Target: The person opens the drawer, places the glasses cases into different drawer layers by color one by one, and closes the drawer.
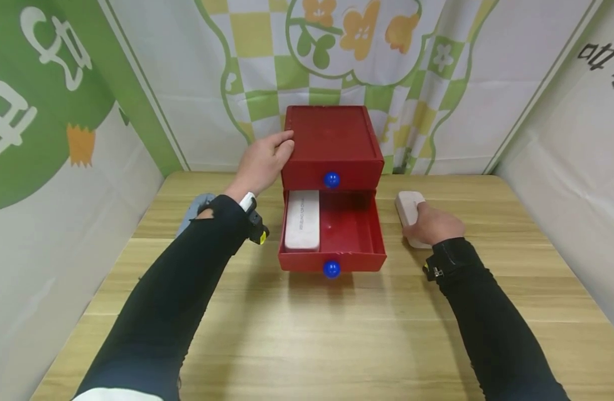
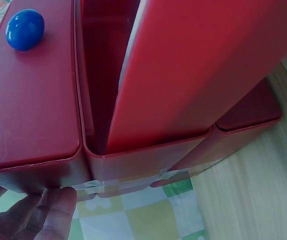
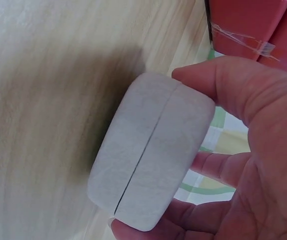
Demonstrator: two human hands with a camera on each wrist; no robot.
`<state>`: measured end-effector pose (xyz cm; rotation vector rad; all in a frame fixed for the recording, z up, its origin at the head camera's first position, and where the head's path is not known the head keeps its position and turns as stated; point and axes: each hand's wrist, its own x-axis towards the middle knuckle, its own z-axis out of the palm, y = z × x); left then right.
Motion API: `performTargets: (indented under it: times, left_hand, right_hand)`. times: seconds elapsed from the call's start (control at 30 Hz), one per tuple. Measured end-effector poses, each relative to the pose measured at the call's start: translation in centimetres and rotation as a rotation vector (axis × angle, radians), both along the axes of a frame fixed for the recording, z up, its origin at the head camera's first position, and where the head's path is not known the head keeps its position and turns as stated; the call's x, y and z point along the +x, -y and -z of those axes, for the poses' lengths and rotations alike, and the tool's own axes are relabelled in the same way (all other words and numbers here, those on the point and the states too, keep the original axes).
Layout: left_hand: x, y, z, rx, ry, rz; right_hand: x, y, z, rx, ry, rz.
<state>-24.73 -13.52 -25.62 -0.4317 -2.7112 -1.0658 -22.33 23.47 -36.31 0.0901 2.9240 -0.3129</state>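
Note:
A red drawer cabinet [image 1: 332, 133] with blue knobs stands at the back middle of the table; its lower drawer [image 1: 347, 228] is pulled out. In that drawer's left side lies a white oblong case [image 1: 302, 220] with faint lettering. My left hand [image 1: 264, 162] rests against the cabinet's upper left side, fingertips touching the wall beside the upper drawer in the left wrist view. To the right of the cabinet, my right hand [image 1: 434, 223] grips a second white case [image 3: 148, 150], thumb on one edge and fingers on the other. A seam runs across this case's rounded end.
A grey-blue item [image 1: 193, 211] lies on the wooden table [image 1: 332, 340] at the left, partly hidden behind my left forearm. A patterned green and yellow curtain [image 1: 256, 67] hangs right behind the cabinet. White fabric walls border both sides.

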Motion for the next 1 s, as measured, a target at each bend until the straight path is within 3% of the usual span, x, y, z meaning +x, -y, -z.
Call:
performTargets:
  times: [0.47, 1.0]
  left_hand:
    - [0.0, 0.0, -0.1, 0.011, 0.007, -0.001]
    - [0.0, -0.1, -0.2, 0.000, 0.014, -0.017]
  right_hand:
    - [-0.1, 0.1, -1.0, -0.039, -0.053, -0.038]
    - [0.4, 1.3, -4.2, -0.091, -0.194, -0.127]
